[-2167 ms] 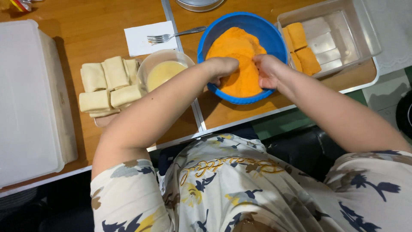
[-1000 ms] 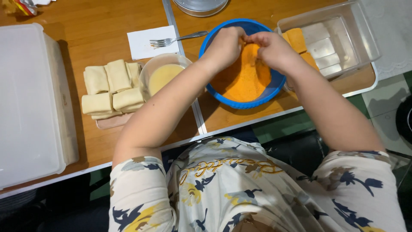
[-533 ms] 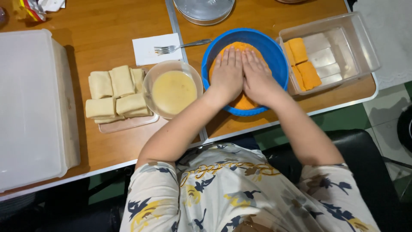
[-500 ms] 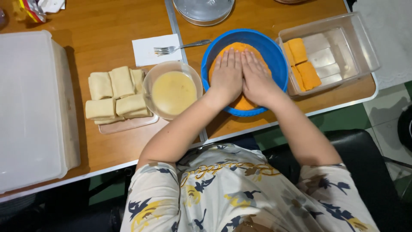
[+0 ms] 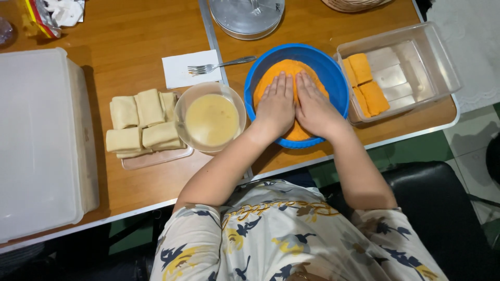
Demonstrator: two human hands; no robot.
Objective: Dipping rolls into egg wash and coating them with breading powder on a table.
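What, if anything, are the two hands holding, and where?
Nothing is gripped. The left hand and right hand lie flat, palms down, side by side on the orange crumbs in the round blue plastic bowl.

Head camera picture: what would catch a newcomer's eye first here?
Two hands pressed flat side by side, left hand and right hand, on orange crumbs in a blue bowl at the table's middle. Left of it stand a clear bowl of pale yellow batter and a tray of pale folded rolls. Right, a clear container holds orange-coated pieces.
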